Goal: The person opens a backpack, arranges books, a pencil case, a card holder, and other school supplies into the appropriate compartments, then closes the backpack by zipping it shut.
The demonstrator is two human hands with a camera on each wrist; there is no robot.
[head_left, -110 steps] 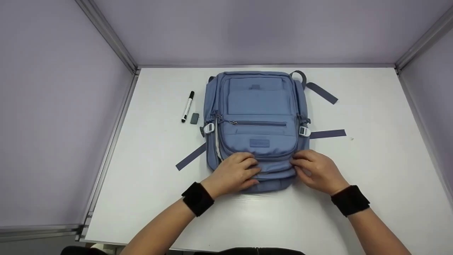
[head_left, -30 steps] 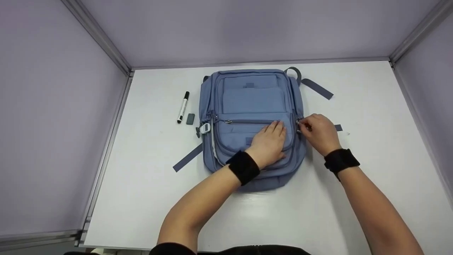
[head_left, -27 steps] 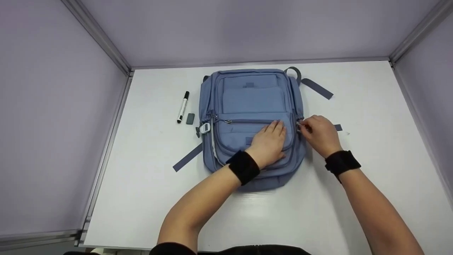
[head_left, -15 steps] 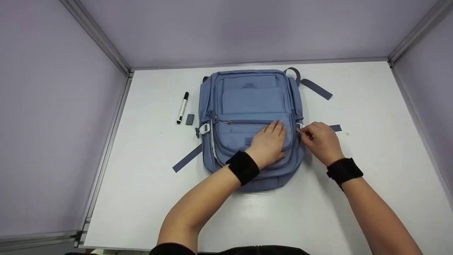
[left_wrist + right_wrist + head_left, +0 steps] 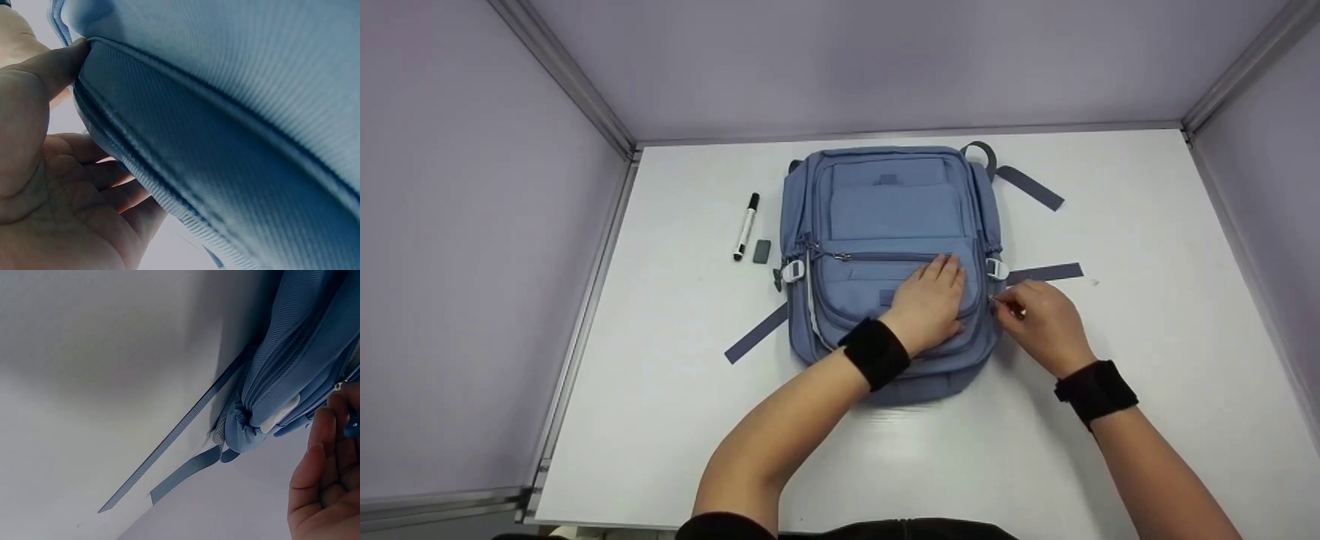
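Note:
A blue backpack (image 5: 896, 214) lies front up on the white table. My left hand (image 5: 928, 304) rests with straight fingers on its lower front pocket, covering part of the label patch. In the left wrist view, the thumb of that hand (image 5: 50, 185) touches the piped edge of the fabric. My right hand (image 5: 1042, 319) pinches a zipper pull (image 5: 352, 427) at the bag's right side, just below the white buckle (image 5: 997, 269). A metal zipper slider (image 5: 338, 386) shows at the fingertips in the right wrist view. Along the bag's left side a pale strip shows in the zip opening.
Left of the bag lie a black-and-white marker (image 5: 746, 227) and a small dark grey block (image 5: 762, 251). Webbing straps (image 5: 1031, 187) stick out from both sides onto the table (image 5: 1147, 315). Grey-lilac panels (image 5: 900, 67) enclose the back and sides.
My left hand has gone from the bag's lower edge up onto the pocket. My right hand first rose to the right buckle, then slid down the side with the zipper pull, uncovering the buckle.

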